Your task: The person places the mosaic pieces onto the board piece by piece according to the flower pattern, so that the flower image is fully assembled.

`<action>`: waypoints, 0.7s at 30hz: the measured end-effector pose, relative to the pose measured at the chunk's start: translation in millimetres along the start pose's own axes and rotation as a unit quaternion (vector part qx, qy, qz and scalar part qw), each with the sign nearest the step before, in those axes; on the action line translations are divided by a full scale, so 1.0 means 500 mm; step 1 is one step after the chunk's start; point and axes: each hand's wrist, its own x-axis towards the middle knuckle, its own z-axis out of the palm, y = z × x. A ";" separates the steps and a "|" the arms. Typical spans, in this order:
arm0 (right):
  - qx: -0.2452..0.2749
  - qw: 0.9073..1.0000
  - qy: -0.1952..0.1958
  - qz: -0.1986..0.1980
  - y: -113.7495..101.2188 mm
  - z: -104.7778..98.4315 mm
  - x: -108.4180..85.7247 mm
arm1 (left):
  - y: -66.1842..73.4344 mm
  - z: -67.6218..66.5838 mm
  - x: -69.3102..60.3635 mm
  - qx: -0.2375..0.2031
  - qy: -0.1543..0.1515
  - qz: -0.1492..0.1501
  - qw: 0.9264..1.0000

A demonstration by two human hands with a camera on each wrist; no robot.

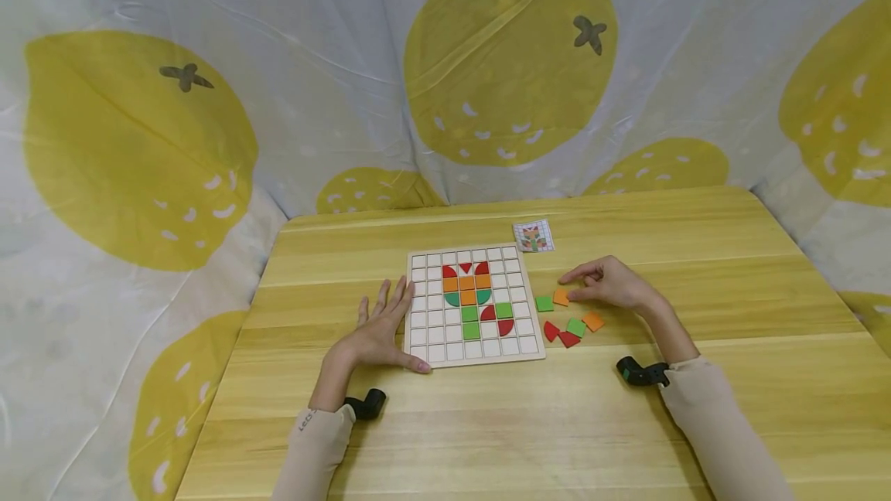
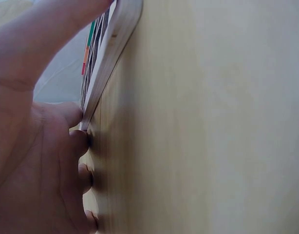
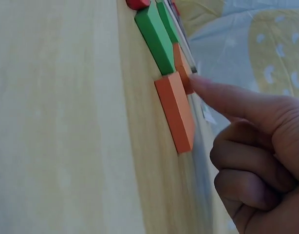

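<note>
A square-grid wooden board (image 1: pixel 435 335) lies on the table, partly filled with red, orange and green tiles in a flower-like shape. My left hand (image 1: pixel 379 331) rests with spread fingers against the board's left edge, its thumb at the near left corner; the left wrist view shows the hand (image 2: pixel 37 165) beside the board's rim (image 2: pixel 108 63). Right of the board, my right hand (image 1: pixel 616 284) has its thumb at an orange tile (image 1: pixel 561 298), the index finger reaching out apart from it. In the right wrist view, the thumb (image 3: pixel 232 97) meets that tile (image 3: pixel 181 66); other fingers are curled.
Loose tiles lie right of the board: a green square (image 1: pixel 544 303), another green square (image 1: pixel 575 327), an orange square (image 1: pixel 593 321) and red quarter-round pieces (image 1: pixel 569 339). A small pattern card (image 1: pixel 534 236) lies behind the board's right corner. A lemon-print cloth (image 1: pixel 334 99) hangs behind the table.
</note>
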 end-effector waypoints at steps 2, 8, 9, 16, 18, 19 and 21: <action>0.009 1.000 -0.007 -0.002 0.002 0.001 0.001 | 0.000 0.000 0.000 0.000 -0.001 -0.001 1.000; 0.037 0.998 -0.049 -0.022 0.005 0.001 0.000 | -0.002 0.001 0.000 -0.003 0.000 -0.001 1.000; 0.039 0.998 -0.050 -0.023 0.005 0.001 0.000 | -0.003 0.001 0.000 -0.003 0.001 -0.001 1.000; 0.033 0.997 -0.063 -0.029 0.003 0.006 0.004 | -0.005 0.003 0.003 -0.003 0.000 -0.001 1.000; 0.030 0.997 -0.065 -0.027 0.002 0.007 0.005 | -0.005 0.003 0.004 -0.002 -0.001 -0.002 1.000; 0.027 0.997 -0.063 -0.025 0.003 0.008 0.006 | -0.005 0.004 0.004 -0.002 -0.002 -0.002 1.000; 0.023 0.998 -0.053 -0.023 0.003 0.010 0.007 | -0.005 0.004 0.005 -0.002 -0.002 -0.003 1.000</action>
